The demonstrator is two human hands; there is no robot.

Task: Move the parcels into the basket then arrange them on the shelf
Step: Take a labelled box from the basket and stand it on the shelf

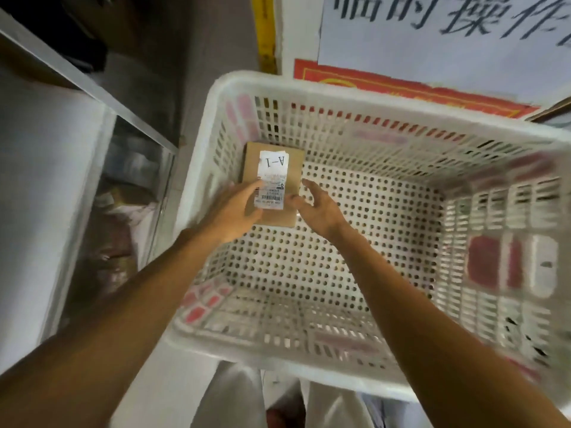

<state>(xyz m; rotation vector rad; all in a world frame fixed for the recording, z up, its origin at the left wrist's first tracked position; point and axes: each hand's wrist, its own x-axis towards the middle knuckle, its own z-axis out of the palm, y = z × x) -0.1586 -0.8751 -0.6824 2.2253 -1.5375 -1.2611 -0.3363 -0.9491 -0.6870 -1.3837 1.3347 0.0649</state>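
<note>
In the basket (309, 88), left hand (234, 211) fingers resting on the parcel (273, 177), grip unclear; right hand (321, 211) fingers spread just beside. Best clamped between both sets of fingers, lifted level.

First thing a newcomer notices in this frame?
The big white perforated basket fills the centre and right. In its far-left corner lies one cardboard parcel labelled A-1, with the left hand gripping its left edge and the right hand open beside it.

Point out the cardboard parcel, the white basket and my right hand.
cardboard parcel (295, 169), head view, bare cardboard beside its label.
white basket (278, 362), head view, near rim.
right hand (319, 206), head view, back of hand.
</note>
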